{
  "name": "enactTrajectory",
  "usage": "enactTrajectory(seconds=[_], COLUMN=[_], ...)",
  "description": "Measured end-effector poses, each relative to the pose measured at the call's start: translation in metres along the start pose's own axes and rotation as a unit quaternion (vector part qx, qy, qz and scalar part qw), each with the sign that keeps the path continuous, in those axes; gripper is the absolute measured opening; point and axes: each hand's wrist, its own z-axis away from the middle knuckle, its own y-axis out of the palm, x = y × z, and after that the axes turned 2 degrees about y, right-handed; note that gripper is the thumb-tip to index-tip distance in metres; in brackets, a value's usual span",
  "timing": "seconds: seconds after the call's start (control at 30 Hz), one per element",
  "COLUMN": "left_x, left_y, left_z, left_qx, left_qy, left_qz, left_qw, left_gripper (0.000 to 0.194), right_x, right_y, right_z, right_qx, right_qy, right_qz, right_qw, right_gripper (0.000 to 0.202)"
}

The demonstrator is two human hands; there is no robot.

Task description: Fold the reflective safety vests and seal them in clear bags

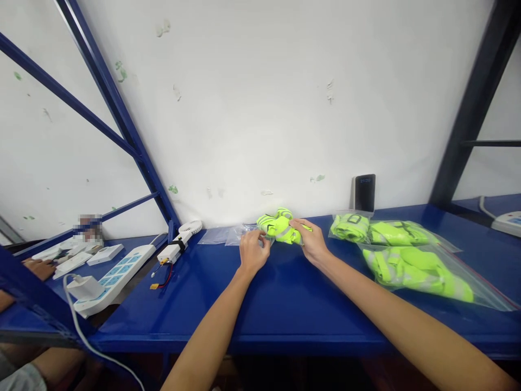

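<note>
A bunched neon-yellow garment (280, 227) with grey bands is held just above the back of the blue table (285, 309). My right hand (311, 239) grips its right side, thumb and fingers closed on the cloth. At its left edge is my left hand (254, 250), fingers curled together beside a clear plastic bag (237, 235); what those fingers pinch is too small to make out. Bagged neon-yellow garments lie to the right: one (350, 227) near the wall, another (401, 233) beside it, and a larger one (423, 271) in front.
A phone (364, 193) leans on the wall. A white fan (190, 227) and a white device with wires (173, 251) lie at the left. Beyond the blue frame (122, 119) are a power strip (118, 277) and another person's hand (39, 270).
</note>
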Motion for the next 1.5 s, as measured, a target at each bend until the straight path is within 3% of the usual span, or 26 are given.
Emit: enactTrajectory(seconds=[0.2, 0.33, 0.47, 0.57, 0.63, 0.73, 0.83, 0.93, 1.03, 1.2, 1.5], left_x=[-0.011, -0.010, -0.011, -0.015, -0.017, -0.017, -0.012, -0.003, 0.006, 0.013, -0.002], left_y=[-0.004, -0.007, -0.009, -0.010, -0.010, -0.009, -0.010, -0.013, -0.017, -0.023, -0.018], left_z=[-0.001, 0.000, 0.001, 0.002, 0.002, 0.001, 0.000, 0.000, 0.000, 0.000, 0.004], left_qx=[-0.083, -0.100, -0.044, 0.028, 0.068, 0.099, 0.100, 0.121, 0.189, 0.300, 0.264], left_qy=[-0.011, -0.006, 0.047, 0.101, 0.130, 0.143, 0.108, 0.070, 0.068, 0.069, 0.094], left_qz=[0.073, 0.086, 0.118, 0.148, 0.156, 0.151, 0.112, 0.020, -0.043, 0.008, 0.053], left_qw=[0.994, 0.991, 0.991, 0.983, 0.977, 0.973, 0.983, 0.990, 0.979, 0.951, 0.958], left_gripper=[0.025, 0.023, 0.020, 0.022, 0.033, 0.043, 0.052, 0.078, 0.099, 0.104, 0.082], right_x=[-0.010, -0.011, -0.009, -0.008, -0.008, -0.006, -0.002, 0.002, 0.005, 0.004, -0.005], right_y=[-0.006, -0.007, -0.008, -0.013, -0.018, -0.022, -0.022, -0.018, -0.013, -0.007, -0.009], right_z=[-0.001, 0.002, 0.003, -0.003, -0.008, -0.013, -0.011, -0.003, 0.009, 0.024, 0.021], right_qx=[0.012, 0.024, 0.019, -0.032, -0.055, -0.056, -0.020, 0.047, 0.121, 0.175, 0.148], right_qy=[-0.063, -0.155, -0.212, -0.221, -0.221, -0.219, -0.224, -0.258, -0.310, -0.346, -0.334], right_qz=[0.126, 0.262, 0.343, 0.352, 0.357, 0.365, 0.375, 0.399, 0.418, 0.419, 0.418], right_qw=[0.990, 0.952, 0.915, 0.909, 0.906, 0.903, 0.900, 0.878, 0.845, 0.821, 0.832], right_gripper=[0.035, 0.031, 0.031, 0.032, 0.031, 0.029, 0.028, 0.022, 0.016, 0.014, 0.013])
